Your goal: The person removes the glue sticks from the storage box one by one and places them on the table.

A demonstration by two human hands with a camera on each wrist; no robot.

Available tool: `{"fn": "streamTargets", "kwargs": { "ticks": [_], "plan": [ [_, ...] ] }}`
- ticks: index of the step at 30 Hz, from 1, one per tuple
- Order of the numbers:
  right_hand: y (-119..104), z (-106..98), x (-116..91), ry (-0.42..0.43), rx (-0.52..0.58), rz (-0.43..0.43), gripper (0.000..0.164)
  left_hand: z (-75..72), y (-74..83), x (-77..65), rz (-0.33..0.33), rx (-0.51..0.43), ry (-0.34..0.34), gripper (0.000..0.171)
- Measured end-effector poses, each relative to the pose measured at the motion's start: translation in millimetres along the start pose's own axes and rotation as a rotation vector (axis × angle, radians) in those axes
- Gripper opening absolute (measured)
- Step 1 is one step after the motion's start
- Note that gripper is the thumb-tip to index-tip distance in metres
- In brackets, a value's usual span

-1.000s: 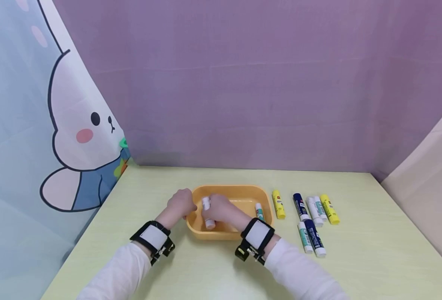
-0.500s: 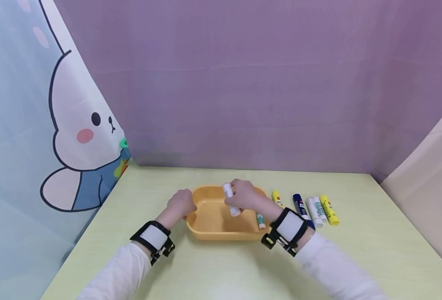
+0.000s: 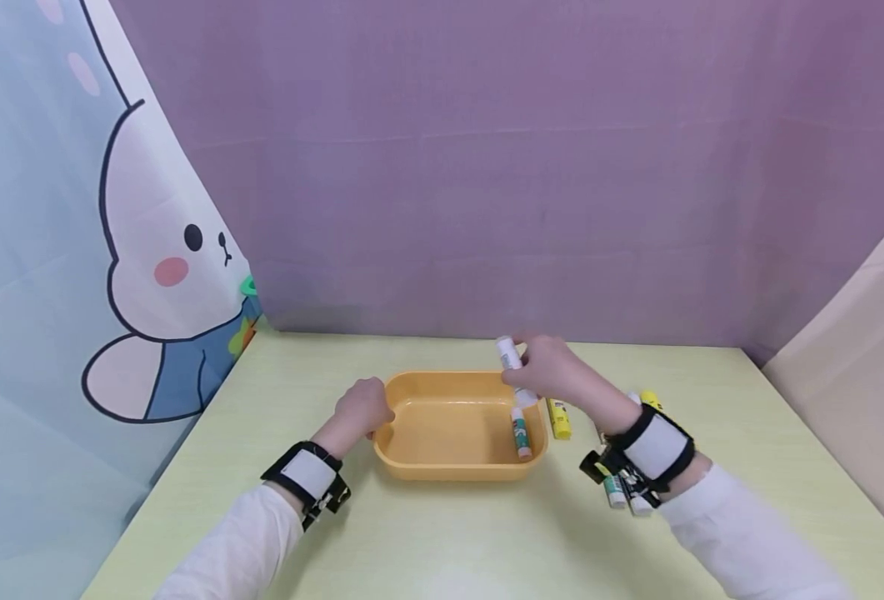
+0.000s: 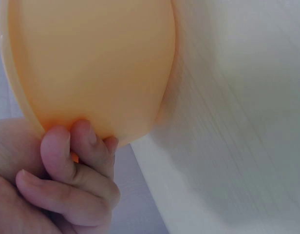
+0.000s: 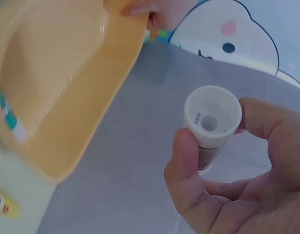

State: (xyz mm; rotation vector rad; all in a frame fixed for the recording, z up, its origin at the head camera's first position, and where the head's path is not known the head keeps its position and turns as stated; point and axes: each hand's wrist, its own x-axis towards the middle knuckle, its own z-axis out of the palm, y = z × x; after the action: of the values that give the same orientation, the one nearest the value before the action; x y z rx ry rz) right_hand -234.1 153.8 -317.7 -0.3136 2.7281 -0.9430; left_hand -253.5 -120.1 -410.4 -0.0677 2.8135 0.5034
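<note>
My right hand (image 3: 557, 367) pinches a white glue stick (image 3: 509, 354) between thumb and fingers, raised over the right back corner of an orange plastic basin (image 3: 442, 433). In the right wrist view the round hollow end of the white glue stick (image 5: 212, 109) faces the camera. At the basin's left end, my left hand (image 3: 364, 406) grips the rim. The left wrist view shows its curled fingers (image 4: 89, 146) against the basin wall (image 4: 101, 63). Inside the basin, near the right wall, lies a teal-and-white glue stick (image 3: 521, 435).
A yellow glue stick (image 3: 560, 421) lies just right of the basin. Farther right, several more lie on the table, partly hidden by my right wrist; a teal-labelled one (image 3: 615, 492) and a yellow one (image 3: 651, 400) show. A purple curtain (image 3: 486, 167) hangs behind the table.
My right hand has lifted the white glue stick out of the basin and carried it right and back, uncovering the basin floor. The left hand has stayed on the rim.
</note>
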Motion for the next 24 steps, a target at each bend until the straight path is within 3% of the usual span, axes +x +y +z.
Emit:
{"fn": "streamTargets", "kwargs": {
  "ticks": [7, 24],
  "plan": [
    [20, -24, -17, 0.06, -0.039, 0.033, 0.067, 0.8, -0.5, 0.8, 0.002, 0.002, -0.008, 0.017],
    [88, -61, -64, 0.123, -0.157, 0.102, 0.065, 2.3, -1.7, -0.3, 0.007, -0.004, 0.012, 0.02]
  ]
}}
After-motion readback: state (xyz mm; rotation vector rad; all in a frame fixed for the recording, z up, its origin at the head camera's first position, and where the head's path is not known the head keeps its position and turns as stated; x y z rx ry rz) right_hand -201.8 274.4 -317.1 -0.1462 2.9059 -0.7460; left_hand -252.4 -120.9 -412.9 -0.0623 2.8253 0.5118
